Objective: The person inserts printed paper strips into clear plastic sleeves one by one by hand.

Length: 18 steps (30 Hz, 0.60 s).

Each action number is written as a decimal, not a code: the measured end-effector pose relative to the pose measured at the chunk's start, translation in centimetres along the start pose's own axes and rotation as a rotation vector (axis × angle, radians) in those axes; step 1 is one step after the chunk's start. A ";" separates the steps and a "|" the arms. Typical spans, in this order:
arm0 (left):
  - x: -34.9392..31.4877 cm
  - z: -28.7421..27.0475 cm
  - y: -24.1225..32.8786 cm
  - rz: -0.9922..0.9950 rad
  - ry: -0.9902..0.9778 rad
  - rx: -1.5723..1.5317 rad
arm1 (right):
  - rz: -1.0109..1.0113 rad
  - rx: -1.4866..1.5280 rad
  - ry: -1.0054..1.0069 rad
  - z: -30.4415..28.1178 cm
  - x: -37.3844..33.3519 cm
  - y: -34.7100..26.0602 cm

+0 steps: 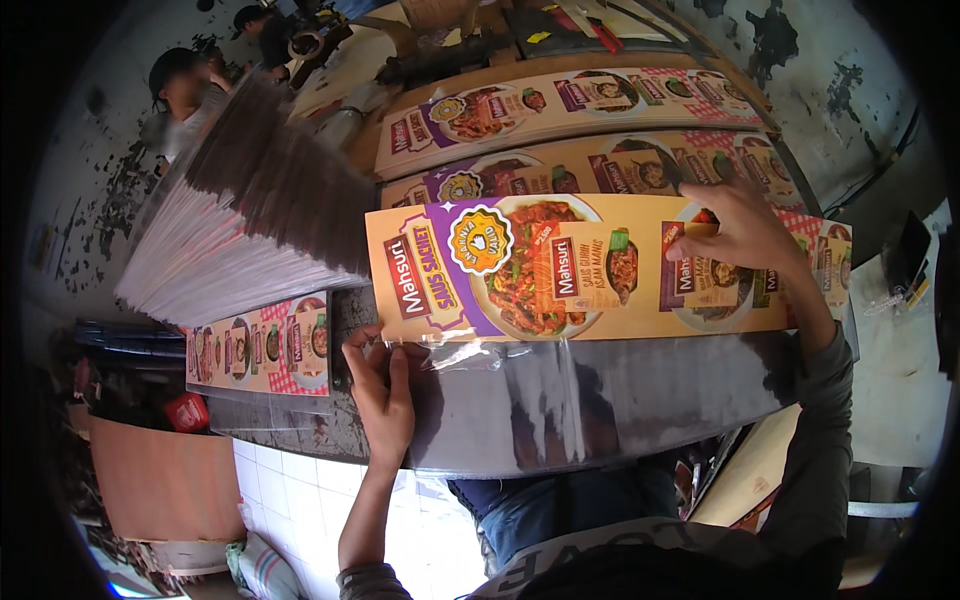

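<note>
One long printed card (610, 268), orange-yellow with food pictures, lies at a slight angle over the counter (350, 315), and two hands are at it. The right hand (735, 228) is clamped on the right part of the card, thumb on its printed face and forefinger at its far edge. The left hand (385, 392) is at the card's near left corner, its fingers curled and its thumb just beside them; whether they pinch anything cannot be told. One clear plastic sheet (590, 405), shiny and creased, spreads from the card's near edge toward the person. Beyond the card's far edge lie two piles of similar cards, one behind the other: a nearer pile (600, 168), partly covered by the card, and a farther pile (560, 105). To the left of the card rises one tall leaning stack (255, 205) of many thin layers, too many to count. Below that stack, left of the card's near corner, shows one shorter printed piece (265, 347). Far beyond the card, to the upper left, are two other people.
</note>
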<state>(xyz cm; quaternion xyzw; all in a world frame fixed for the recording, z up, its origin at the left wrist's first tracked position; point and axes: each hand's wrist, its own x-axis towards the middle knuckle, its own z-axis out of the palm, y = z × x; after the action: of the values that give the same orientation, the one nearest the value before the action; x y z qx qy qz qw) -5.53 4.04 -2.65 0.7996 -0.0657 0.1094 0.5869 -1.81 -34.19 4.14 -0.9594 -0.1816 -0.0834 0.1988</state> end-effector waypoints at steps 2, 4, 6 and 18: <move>0.1 -0.2 -0.2 -0.045 -0.007 -0.135 | -0.020 -0.034 0.017 -0.1 0.1 0.0; 0.2 -0.3 0.0 -0.069 -0.002 -0.158 | -0.060 -0.032 0.035 0.0 0.2 0.1; 0.6 -0.7 -0.2 -0.114 0.012 -0.161 | -0.063 -0.064 0.039 0.1 0.2 0.1; 1.3 -1.3 0.1 -0.283 0.104 -0.198 | -0.025 -0.112 0.043 -0.4 0.5 0.0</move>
<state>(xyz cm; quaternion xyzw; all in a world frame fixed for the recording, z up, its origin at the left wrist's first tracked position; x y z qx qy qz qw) -4.36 5.24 -1.88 0.7325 0.0674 0.0598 0.6748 -1.40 -34.23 4.63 -0.9647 -0.1842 -0.1167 0.1477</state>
